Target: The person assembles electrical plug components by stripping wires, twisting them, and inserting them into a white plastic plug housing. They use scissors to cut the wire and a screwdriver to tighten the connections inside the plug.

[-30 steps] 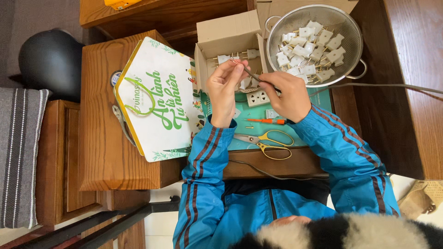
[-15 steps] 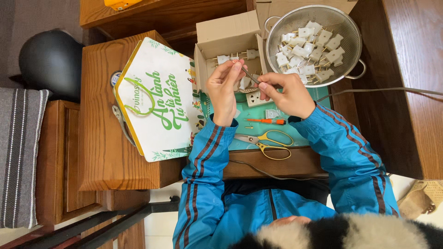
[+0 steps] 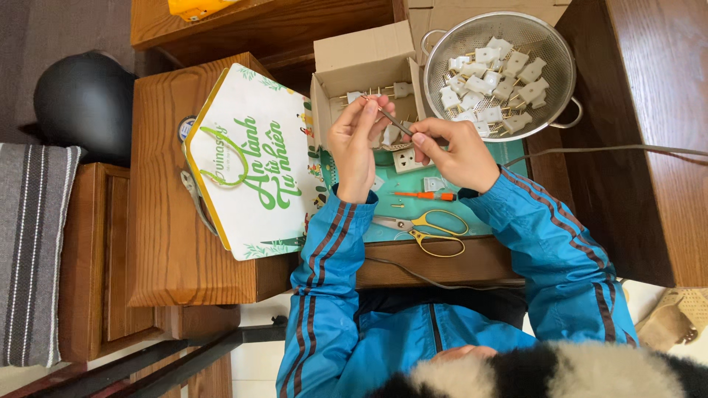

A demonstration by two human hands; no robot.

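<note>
Over the green mat (image 3: 509, 158) — your hands:
left hand (image 3: 355, 147): pinching a small white plug part (image 3: 366, 98)
right hand (image 3: 456, 151): gripping a thin screwdriver (image 3: 394, 121) — tip at part

L hand (image 3: 355, 144) has lifted a bit toward the cardboard box (image 3: 361, 70), fingers now pinching the thin tool's (image 3: 392, 120) tip. R hand (image 3: 456, 153) slid slightly nearer the tabletop's front edge, grip unchanged.

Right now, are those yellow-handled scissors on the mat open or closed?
Closed. The scissors lie flat on the green mat with blades together in one point and the two handle loops close beside each other, below the orange screwdriver.
</note>
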